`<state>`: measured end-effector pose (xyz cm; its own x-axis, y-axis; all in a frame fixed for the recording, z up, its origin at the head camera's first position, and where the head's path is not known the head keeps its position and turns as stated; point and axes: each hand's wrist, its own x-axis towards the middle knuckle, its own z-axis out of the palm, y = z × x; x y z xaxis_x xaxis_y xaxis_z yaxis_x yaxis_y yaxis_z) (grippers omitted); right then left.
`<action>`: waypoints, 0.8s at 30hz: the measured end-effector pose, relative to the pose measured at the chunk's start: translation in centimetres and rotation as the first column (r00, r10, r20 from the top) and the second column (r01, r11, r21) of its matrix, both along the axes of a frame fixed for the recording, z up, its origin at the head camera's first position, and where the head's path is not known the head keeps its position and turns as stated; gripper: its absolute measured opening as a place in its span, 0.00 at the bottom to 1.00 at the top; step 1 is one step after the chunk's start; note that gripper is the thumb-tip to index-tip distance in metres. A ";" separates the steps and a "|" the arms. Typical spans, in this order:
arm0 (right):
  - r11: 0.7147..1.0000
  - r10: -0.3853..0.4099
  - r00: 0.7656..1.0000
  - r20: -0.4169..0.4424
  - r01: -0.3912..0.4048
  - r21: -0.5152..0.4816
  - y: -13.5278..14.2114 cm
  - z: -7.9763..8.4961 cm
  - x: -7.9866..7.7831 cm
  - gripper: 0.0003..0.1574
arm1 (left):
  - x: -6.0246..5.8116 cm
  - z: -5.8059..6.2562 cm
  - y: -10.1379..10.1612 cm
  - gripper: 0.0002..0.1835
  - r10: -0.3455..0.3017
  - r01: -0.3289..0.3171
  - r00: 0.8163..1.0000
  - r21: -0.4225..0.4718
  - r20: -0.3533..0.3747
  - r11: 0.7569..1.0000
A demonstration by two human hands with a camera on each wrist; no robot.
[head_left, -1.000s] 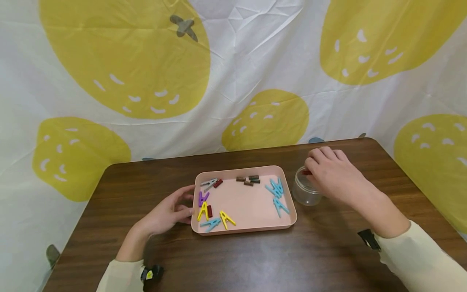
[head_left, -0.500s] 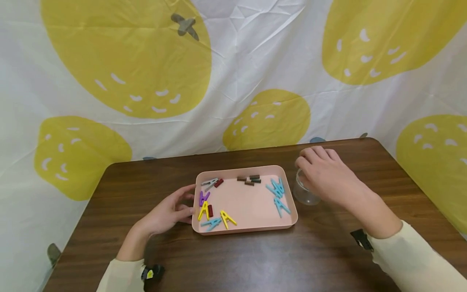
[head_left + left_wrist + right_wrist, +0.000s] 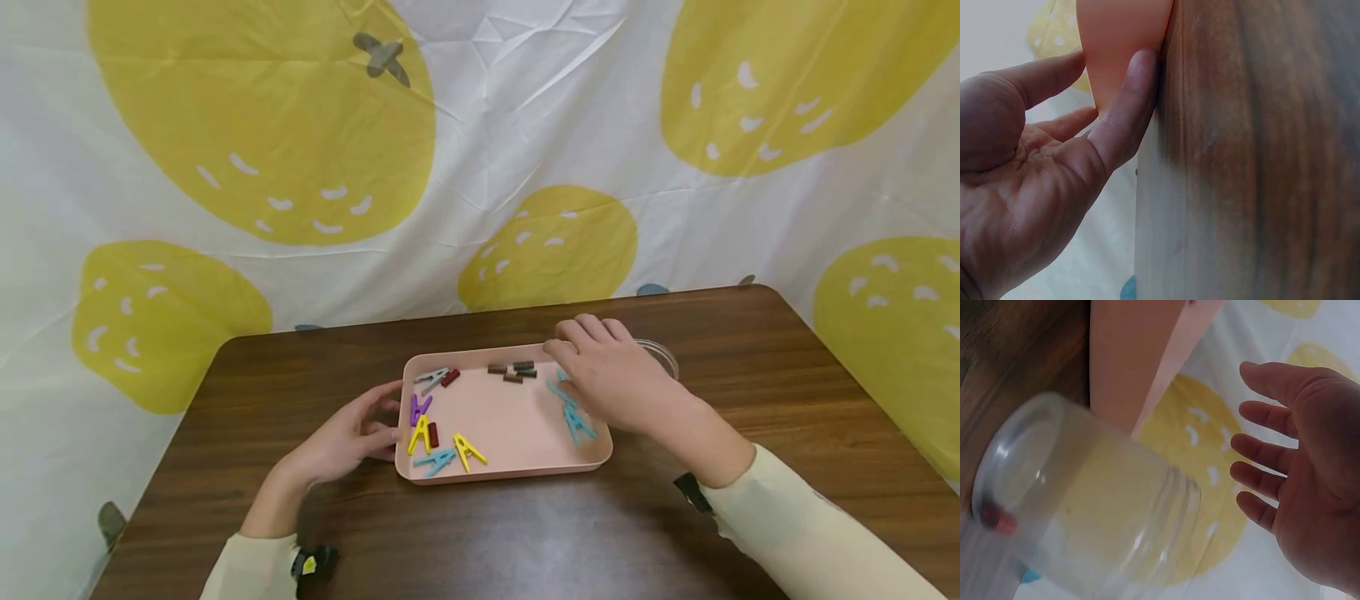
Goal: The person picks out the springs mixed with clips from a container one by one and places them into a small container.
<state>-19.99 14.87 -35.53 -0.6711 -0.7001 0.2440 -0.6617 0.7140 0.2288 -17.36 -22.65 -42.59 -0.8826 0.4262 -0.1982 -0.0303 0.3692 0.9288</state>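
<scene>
My right hand (image 3: pixel 611 375), its fingers spread apart and holding nothing, is over the right end of a pink tray (image 3: pixel 502 476). Below it are light blue plastic clothespins (image 3: pixel 576 423), partly hidden by the hand. In the right wrist view a clear jar (image 3: pixel 1116 481) stands beside the tray, with a small red spring (image 3: pixel 999 520) at its bottom. My left hand (image 3: pixel 341 437) touches the tray's left wall with its fingertips; the left wrist view shows the fingers extended against the pink wall (image 3: pixel 1119 44).
Inside the tray, yellow (image 3: pixel 468 452), purple (image 3: pixel 420 408), grey (image 3: pixel 432 380) and blue clothespins (image 3: pixel 437 461) lie at the left, with two red springs (image 3: pixel 432 434). Several dark springs (image 3: pixel 512 378) lie near the back wall. A patterned cloth (image 3: pixel 480 150) hangs behind the wooden table (image 3: pixel 480 542).
My right hand has let go of the red spring at the jar and moved left over the tray's clothespins. The left hand and the tray stay put.
</scene>
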 end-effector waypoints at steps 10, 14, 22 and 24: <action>1.000 -0.001 1.000 0.026 0.000 0.018 -2.7 -1.9 -0.7 0.36 | 0.0 0.0 0.0 0.36 -0.003 0.003 1.000 -0.005 0.004 1.000; 1.000 -0.012 0.999 0.036 0.011 0.009 -3.3 -2.9 -1.1 0.38 | 0.0 0.0 0.0 0.37 0.001 -0.001 1.000 -0.007 0.003 1.000; 0.997 -0.051 0.997 0.049 0.048 0.061 -4.1 -4.2 -1.5 0.40 | 0.1 0.0 0.1 0.37 -0.001 0.001 1.000 -0.011 0.002 1.000; 0.995 -0.060 0.997 0.047 0.056 0.086 -4.2 -4.5 -1.6 0.41 | 0.1 0.1 0.1 0.37 0.002 -0.002 1.000 -0.016 0.001 1.000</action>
<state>-21.55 10.71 -39.99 -0.7211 -0.6762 0.1512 -0.6316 0.7312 0.2576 -17.26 -22.52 -42.50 -0.8832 0.4216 -0.2055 -0.0315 0.3839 0.9228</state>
